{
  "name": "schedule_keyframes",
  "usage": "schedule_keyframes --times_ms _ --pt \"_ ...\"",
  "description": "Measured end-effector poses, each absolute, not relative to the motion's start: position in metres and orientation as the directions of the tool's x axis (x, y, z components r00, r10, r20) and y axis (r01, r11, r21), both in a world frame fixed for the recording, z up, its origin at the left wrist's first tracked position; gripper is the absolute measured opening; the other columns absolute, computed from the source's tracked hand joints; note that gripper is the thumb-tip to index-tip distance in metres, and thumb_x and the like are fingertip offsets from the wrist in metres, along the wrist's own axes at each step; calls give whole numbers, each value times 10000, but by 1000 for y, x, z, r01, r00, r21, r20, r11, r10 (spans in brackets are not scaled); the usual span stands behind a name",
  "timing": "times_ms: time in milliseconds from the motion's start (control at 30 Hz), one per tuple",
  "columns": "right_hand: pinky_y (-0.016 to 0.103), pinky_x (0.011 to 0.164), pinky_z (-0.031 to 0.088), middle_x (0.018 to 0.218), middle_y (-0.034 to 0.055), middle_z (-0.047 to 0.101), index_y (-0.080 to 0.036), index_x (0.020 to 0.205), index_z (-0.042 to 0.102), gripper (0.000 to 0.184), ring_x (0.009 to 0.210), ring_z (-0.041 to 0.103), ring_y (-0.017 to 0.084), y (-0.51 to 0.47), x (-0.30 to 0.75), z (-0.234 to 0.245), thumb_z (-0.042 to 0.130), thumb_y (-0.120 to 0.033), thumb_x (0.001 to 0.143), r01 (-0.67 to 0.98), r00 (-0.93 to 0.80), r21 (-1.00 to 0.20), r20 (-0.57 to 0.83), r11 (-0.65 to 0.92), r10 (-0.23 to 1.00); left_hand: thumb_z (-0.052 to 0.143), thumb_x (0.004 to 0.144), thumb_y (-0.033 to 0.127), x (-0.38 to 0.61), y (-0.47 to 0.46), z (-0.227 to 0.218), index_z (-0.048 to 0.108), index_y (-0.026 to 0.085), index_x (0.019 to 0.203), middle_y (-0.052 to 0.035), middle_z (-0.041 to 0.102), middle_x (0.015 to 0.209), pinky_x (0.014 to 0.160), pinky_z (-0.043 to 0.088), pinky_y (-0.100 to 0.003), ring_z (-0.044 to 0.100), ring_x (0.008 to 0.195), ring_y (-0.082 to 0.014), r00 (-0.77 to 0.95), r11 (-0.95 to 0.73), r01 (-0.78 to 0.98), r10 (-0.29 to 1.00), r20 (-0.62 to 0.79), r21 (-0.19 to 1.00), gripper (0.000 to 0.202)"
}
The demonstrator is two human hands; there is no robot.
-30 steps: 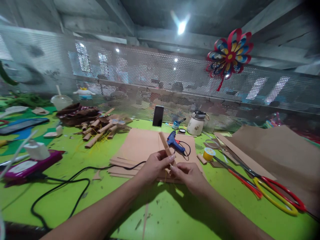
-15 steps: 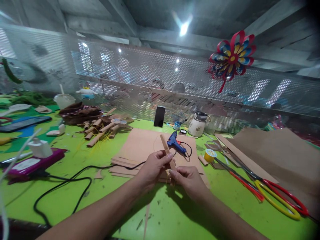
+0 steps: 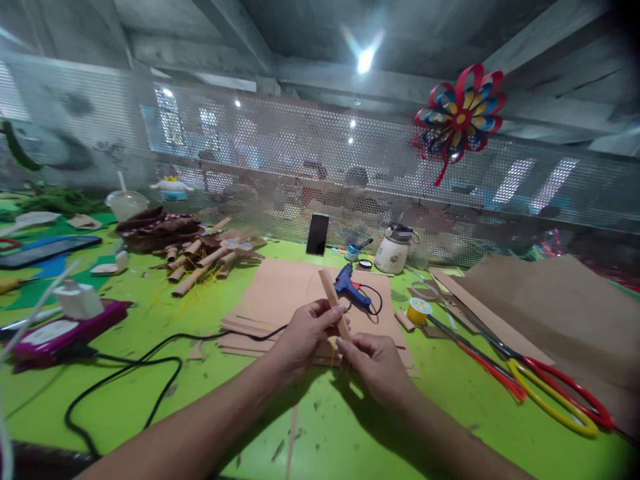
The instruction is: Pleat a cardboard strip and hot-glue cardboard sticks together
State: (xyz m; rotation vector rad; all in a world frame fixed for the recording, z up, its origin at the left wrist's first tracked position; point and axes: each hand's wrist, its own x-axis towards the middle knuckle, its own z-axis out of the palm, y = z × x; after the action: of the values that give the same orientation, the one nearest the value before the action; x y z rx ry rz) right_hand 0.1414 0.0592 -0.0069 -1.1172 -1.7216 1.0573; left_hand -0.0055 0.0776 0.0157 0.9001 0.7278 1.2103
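Note:
My left hand (image 3: 314, 331) is closed around the middle of a narrow rolled strip of brown paper (image 3: 329, 288), its thumb along the top. At the strip's near end, my right hand (image 3: 375, 363) pinches it between thumb and fingers. The strip slants away from me over a stack of brown paper sheets (image 3: 280, 283). Just beyond the hands, a blue hot glue gun (image 3: 353, 288) lies on that stack. A thin yellow thread seems to hang below the fingers, though the hands partly hide it.
Scissors with red and yellow handles (image 3: 555, 393), a yellow thread spool (image 3: 419, 311) and large brown paper (image 3: 560, 307) lie right. Left are paper rolls (image 3: 200, 267), a purple power strip (image 3: 70, 333) and a black cord (image 3: 165, 340). A phone (image 3: 317, 234) and white bottle (image 3: 393, 250) stand behind.
Both hands keep their grip on the paper strip, with hardly any movement. The whole view has shifted very slightly.

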Motion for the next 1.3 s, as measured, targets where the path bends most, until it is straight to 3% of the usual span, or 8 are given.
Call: schedule_keyframes --times_ms 167,433,600,733,1033,1300 --pt "263 522 319 551 13 493 -124 605 611 503 525 401 109 58 140 -6 532 -570 823 217 -324 -944 170 248 931 770 681 288 -6 80 12 636 100 787 -35 623 701 628 461 -213 581 637 -105 163 78 -444 987 -5 893 253" --pt "271 596 363 642 17 503 -133 666 596 463 616 434 129 57 140 0 495 -538 866 84 -335 -957 235 278 912 771 675 324 -4 74 14 614 112 785 -59 639 752 559 487 -251 605 588 -131 261 153 -377 964 -53 914 286" --pt "261 551 325 587 17 501 -124 625 597 492 561 419 118 54 139 2 460 -512 896 85 -347 -959 226 271 910 724 723 346 -2 73 12 581 129 775 -26 607 690 404 442 -243 558 458 -121 317 145 -386 948 -17 911 265" --pt "260 538 332 559 17 498 -124 597 579 512 538 429 118 52 136 -2 444 -512 901 95 -320 -960 220 262 921 700 742 324 0 72 11 554 130 734 -9 583 623 367 431 -243 529 401 -116 306 151 -382 952 -30 912 243" --pt "248 541 326 588 -4 462 -147 642 550 448 566 418 116 49 134 -5 449 -502 897 175 -302 -934 249 310 920 746 695 298 -4 74 18 588 128 776 0 577 614 452 432 -207 535 470 -92 196 155 -421 978 -77 894 246" --pt "249 522 330 557 12 507 -142 621 554 457 520 440 116 47 132 -3 427 -483 898 239 -282 -909 271 341 920 744 699 305 -3 77 14 598 126 774 -8 583 638 435 392 -190 515 488 -84 184 151 -417 980 -80 896 243"
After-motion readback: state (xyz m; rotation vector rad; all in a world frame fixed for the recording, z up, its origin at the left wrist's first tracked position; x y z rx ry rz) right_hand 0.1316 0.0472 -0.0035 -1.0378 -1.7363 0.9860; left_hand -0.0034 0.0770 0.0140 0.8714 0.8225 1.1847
